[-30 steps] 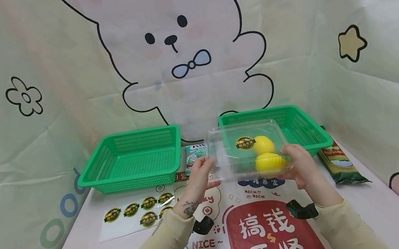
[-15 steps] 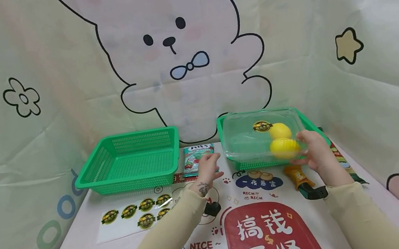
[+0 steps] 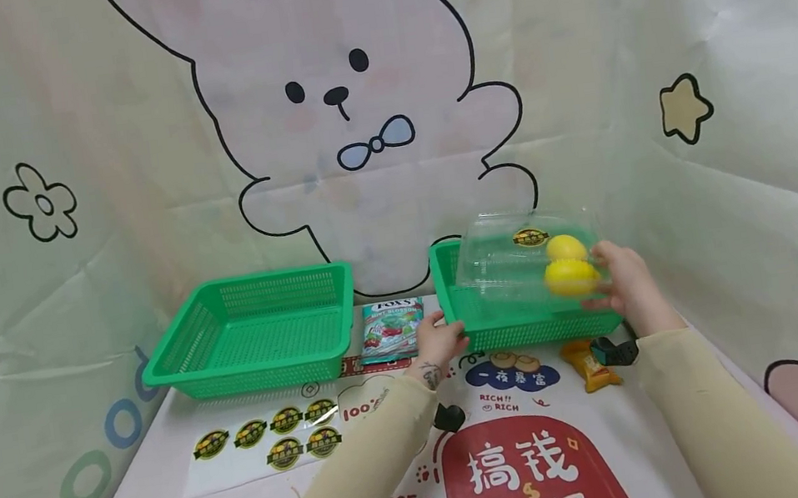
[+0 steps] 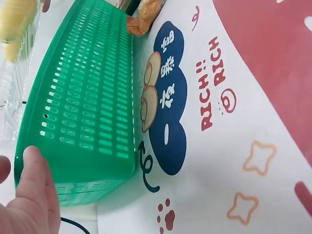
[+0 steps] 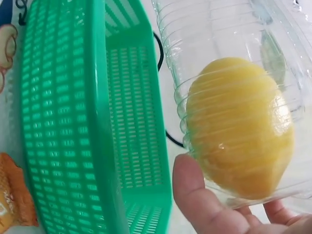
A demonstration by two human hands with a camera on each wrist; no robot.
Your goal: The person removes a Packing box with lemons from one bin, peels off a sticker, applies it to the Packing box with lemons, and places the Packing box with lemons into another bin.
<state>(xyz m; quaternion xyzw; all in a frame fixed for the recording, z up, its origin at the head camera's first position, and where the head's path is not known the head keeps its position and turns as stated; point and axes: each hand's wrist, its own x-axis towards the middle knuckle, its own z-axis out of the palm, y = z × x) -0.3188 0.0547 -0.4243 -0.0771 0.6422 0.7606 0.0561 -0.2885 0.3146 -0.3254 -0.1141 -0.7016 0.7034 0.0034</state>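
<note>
My right hand (image 3: 631, 286) grips the right end of a clear plastic clamshell box (image 3: 492, 262), thumb and fingertips at its edge. Inside, bunched at that end, are two yellow lemons (image 3: 571, 277); a black and gold sticker (image 3: 530, 237) is on the lid. The box tilts above the right green basket (image 3: 538, 330), overlapping its opening. My left hand (image 3: 438, 345) is at that basket's near left corner; in the left wrist view its straight finger (image 4: 33, 170) lies against the outer wall by the rim.
Another green basket (image 3: 257, 377) stands at the left. Between the baskets lies a teal FOX'S candy bag (image 3: 392, 330). A sheet of several round stickers (image 3: 245, 463) lies front left, and an orange wrapped packet (image 3: 588, 365) sits before the right basket. A printed cloth wall (image 3: 392, 199) rises behind.
My left hand has let go of the box and moved right to the basket corner. My right hand has carried the box right and back, over the right basket.
</note>
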